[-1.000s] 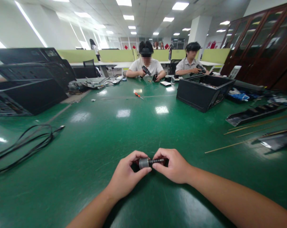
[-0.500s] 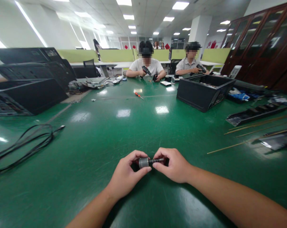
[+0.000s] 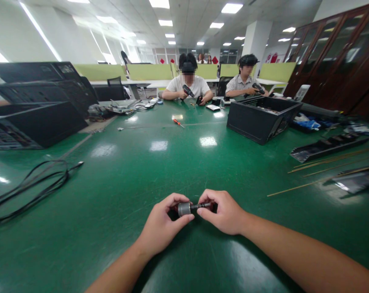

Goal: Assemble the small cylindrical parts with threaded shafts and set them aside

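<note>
Low in the middle of the head view, both my hands hold one small metal part over the green table [image 3: 126, 179]. Its left end is a grey metal cylinder [image 3: 184, 209], like a small motor body, and from its right side runs a thin dark ribbed shaft [image 3: 203, 206]. My left hand [image 3: 162, 219] is closed round the cylinder, thumb in front and fingers behind. The shaft is pinched between the thumb and fingers of my right hand [image 3: 222, 211]. The far side of the part is hidden by my fingers.
Black cable [image 3: 50, 183] lies coiled at left, near dark computer cases [image 3: 56, 122]. An orange screwdriver [image 3: 177, 122] lies ahead. At right are an open black case [image 3: 248, 122], a metal tray [image 3: 324, 147] and thin rods [image 3: 306, 185]. Two people [image 3: 187, 83] sit opposite, holding power drills [image 3: 188, 90].
My right hand has shifted very slightly to the right along the shaft. My left hand and the cylinder look almost the same.
</note>
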